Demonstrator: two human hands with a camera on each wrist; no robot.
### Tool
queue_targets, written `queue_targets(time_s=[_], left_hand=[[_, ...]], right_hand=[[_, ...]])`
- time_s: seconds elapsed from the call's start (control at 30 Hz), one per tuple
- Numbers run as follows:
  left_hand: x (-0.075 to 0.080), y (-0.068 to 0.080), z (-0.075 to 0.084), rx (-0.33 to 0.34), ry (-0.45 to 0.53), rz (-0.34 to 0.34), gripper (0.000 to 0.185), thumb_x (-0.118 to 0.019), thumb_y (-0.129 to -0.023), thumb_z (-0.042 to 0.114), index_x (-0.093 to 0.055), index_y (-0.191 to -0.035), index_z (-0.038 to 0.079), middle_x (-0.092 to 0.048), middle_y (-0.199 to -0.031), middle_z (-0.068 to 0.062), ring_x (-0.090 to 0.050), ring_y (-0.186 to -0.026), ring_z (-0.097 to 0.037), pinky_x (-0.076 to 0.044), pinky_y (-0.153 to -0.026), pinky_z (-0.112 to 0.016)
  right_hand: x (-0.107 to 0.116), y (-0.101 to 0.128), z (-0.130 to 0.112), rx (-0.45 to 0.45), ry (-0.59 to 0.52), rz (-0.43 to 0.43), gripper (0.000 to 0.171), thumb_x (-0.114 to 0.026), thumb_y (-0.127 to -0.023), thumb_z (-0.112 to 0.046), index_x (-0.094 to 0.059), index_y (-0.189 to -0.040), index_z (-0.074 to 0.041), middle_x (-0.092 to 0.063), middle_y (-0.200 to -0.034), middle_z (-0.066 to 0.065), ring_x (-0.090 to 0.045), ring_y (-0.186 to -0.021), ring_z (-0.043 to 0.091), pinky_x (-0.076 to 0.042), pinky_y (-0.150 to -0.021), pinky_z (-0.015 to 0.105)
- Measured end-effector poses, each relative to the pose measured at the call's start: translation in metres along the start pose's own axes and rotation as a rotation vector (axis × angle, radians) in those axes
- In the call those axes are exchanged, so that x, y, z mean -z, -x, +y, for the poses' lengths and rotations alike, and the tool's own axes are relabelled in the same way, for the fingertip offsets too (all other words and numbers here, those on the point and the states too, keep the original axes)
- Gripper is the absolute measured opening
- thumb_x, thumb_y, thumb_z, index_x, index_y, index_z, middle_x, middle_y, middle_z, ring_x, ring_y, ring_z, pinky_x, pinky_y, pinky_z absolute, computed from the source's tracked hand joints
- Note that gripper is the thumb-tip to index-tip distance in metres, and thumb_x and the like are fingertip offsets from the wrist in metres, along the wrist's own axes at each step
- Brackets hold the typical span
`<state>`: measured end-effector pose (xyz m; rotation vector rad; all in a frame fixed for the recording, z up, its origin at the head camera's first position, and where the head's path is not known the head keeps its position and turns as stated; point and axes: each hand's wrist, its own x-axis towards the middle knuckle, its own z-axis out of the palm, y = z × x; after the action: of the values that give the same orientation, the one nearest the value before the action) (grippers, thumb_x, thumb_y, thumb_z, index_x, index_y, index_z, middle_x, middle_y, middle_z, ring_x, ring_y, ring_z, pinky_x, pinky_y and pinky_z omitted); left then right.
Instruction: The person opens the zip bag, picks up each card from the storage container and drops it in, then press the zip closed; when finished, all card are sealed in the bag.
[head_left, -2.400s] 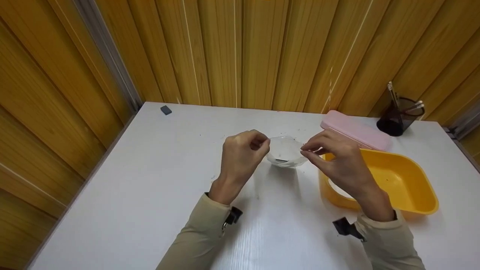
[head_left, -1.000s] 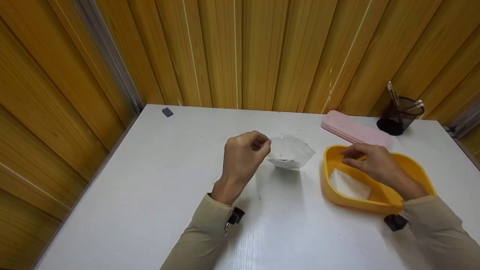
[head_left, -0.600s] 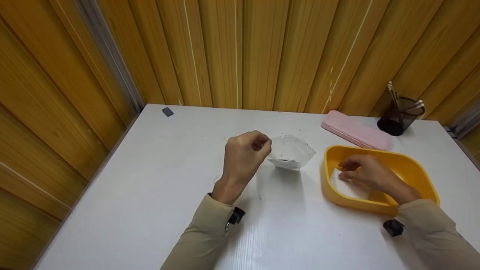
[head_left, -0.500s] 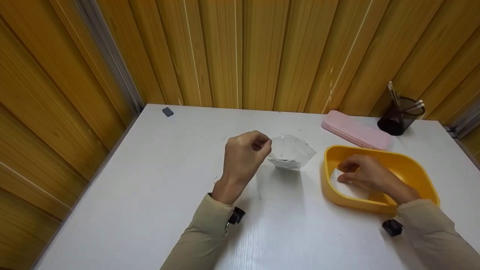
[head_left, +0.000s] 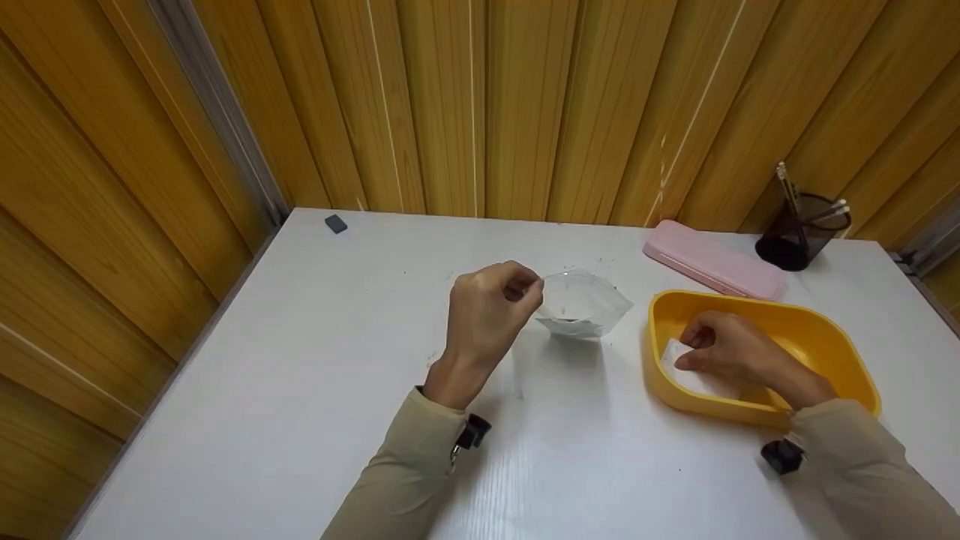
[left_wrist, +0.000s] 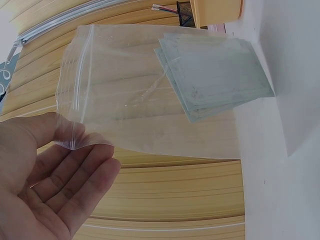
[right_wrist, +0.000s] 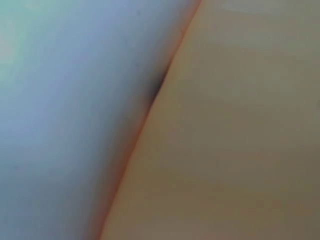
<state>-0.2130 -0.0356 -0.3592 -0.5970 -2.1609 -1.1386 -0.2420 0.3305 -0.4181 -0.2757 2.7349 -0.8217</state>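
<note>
My left hand [head_left: 484, 315] pinches the edge of a clear zip-lock bag [head_left: 589, 304] by its mouth, which gapes in the head view. In the left wrist view the bag [left_wrist: 120, 90] stands on the table, held up by its zip end. Several thin, pale grey-green square sheets [left_wrist: 215, 72] lie inside near its bottom. Down in the yellow basin [head_left: 825, 330], my right hand [head_left: 735, 349] pinches a white flat square piece [head_left: 697, 380] between thumb and fingers. The hand covers part of that piece. The right wrist view is filled by a blurred basin wall [right_wrist: 225, 140].
Behind the basin lies a pink pencil case [head_left: 712, 259], beside a dark mesh pen holder [head_left: 799, 236] with pencils. A small dark block [head_left: 335, 223] sits at the back left of the white table [head_left: 300, 375]. A wood-patterned wall [head_left: 517, 105] rises behind.
My right hand has let go of the bag's right edge, moved right and down into the basin, and closed thumb and fingers on the white piece. My left hand keeps its hold.
</note>
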Motion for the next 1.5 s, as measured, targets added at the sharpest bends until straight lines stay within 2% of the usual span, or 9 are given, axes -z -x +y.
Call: queue_targets(time_s=[0.27, 0.4, 0.67, 0.8, 1.0, 1.1, 1.27, 1.37, 1.5], left_hand=[[0.001, 0.000, 0.001, 0.015, -0.004, -0.003, 0.005, -0.078, -0.091, -0.001, -0.079, -0.087, 0.002, -0.076, -0.078, -0.005, -0.071, -0.067, -0.013, -0.057, -0.065, -0.020], [0.001, 0.000, 0.002, 0.020, -0.004, -0.004, 0.005, -0.078, -0.091, -0.001, -0.079, -0.087, 0.003, -0.076, -0.079, -0.005, -0.071, -0.067, -0.013, -0.056, -0.065, -0.020], [0.002, -0.001, 0.002, 0.022, -0.006, -0.010, 0.005, -0.078, -0.091, -0.001, -0.080, -0.088, 0.003, -0.076, -0.079, -0.005, -0.070, -0.067, -0.013, -0.056, -0.065, -0.019], [0.001, -0.001, 0.002, 0.017, -0.006, -0.008, 0.006, -0.078, -0.091, 0.000, -0.080, -0.087, 0.003, -0.076, -0.078, -0.005, -0.071, -0.067, -0.013, -0.056, -0.065, -0.019], [0.000, -0.001, 0.000, -0.006, 0.003, 0.008, 0.008, -0.078, -0.090, -0.002, -0.079, -0.085, 0.004, -0.075, -0.076, -0.004, -0.071, -0.066, -0.013, -0.056, -0.065, -0.020], [0.000, -0.001, -0.001, -0.007, 0.002, 0.007, 0.007, -0.078, -0.090, -0.002, -0.079, -0.086, 0.004, -0.076, -0.077, -0.003, -0.071, -0.067, -0.013, -0.056, -0.065, -0.020], [0.000, -0.001, -0.002, -0.009, -0.003, 0.010, 0.007, -0.078, -0.090, -0.002, -0.080, -0.086, 0.004, -0.075, -0.077, -0.003, -0.071, -0.066, -0.013, -0.056, -0.065, -0.020], [0.000, -0.001, -0.002, -0.009, -0.005, 0.012, 0.008, -0.078, -0.089, -0.002, -0.079, -0.085, 0.004, -0.075, -0.077, -0.003, -0.071, -0.066, -0.012, -0.056, -0.064, -0.021], [0.001, -0.001, -0.002, -0.003, -0.003, 0.012, 0.007, -0.078, -0.089, -0.002, -0.079, -0.085, 0.004, -0.075, -0.076, -0.003, -0.070, -0.066, -0.012, -0.056, -0.064, -0.021]], right_hand=[[0.002, 0.003, -0.002, -0.026, -0.001, 0.021, 0.037, -0.090, -0.089, -0.024, -0.066, -0.108, -0.003, -0.064, -0.101, 0.008, -0.057, -0.092, 0.026, -0.052, -0.078, 0.020], [0.008, 0.004, 0.001, 0.018, -0.003, 0.030, 0.030, -0.088, -0.090, -0.020, -0.068, -0.104, -0.003, -0.065, -0.098, 0.006, -0.056, -0.091, 0.026, -0.050, -0.074, 0.018], [0.019, 0.006, 0.001, 0.084, 0.018, 0.071, 0.025, -0.081, -0.096, -0.012, -0.071, -0.114, 0.002, -0.068, -0.104, 0.008, -0.058, -0.092, 0.027, -0.050, -0.076, 0.015], [0.024, 0.009, -0.001, 0.107, 0.028, 0.103, 0.015, -0.076, -0.099, -0.009, -0.074, -0.111, 0.001, -0.070, -0.105, 0.010, -0.057, -0.095, 0.029, -0.049, -0.076, 0.013], [0.037, 0.020, -0.009, 0.109, -0.015, 0.153, 0.015, -0.071, -0.104, -0.015, -0.076, -0.111, -0.003, -0.071, -0.108, 0.011, -0.057, -0.095, 0.027, -0.051, -0.075, 0.016], [0.045, 0.026, -0.016, 0.117, -0.011, 0.204, 0.019, -0.069, -0.106, -0.018, -0.075, -0.116, -0.003, -0.070, -0.110, 0.011, -0.056, -0.092, 0.023, -0.051, -0.073, 0.017], [0.054, 0.039, -0.034, 0.160, 0.001, 0.361, 0.023, -0.069, -0.106, -0.019, -0.074, -0.122, -0.003, -0.070, -0.112, 0.014, -0.055, -0.089, 0.015, -0.048, -0.072, 0.013], [0.057, 0.045, -0.044, 0.189, 0.003, 0.447, 0.022, -0.069, -0.106, -0.018, -0.074, -0.120, -0.002, -0.070, -0.112, 0.017, -0.055, -0.087, 0.007, -0.045, -0.072, 0.009], [0.059, 0.049, -0.054, 0.222, -0.007, 0.511, 0.019, -0.068, -0.105, -0.012, -0.073, -0.119, 0.001, -0.071, -0.112, 0.020, -0.055, -0.087, 0.000, -0.043, -0.076, 0.004]])
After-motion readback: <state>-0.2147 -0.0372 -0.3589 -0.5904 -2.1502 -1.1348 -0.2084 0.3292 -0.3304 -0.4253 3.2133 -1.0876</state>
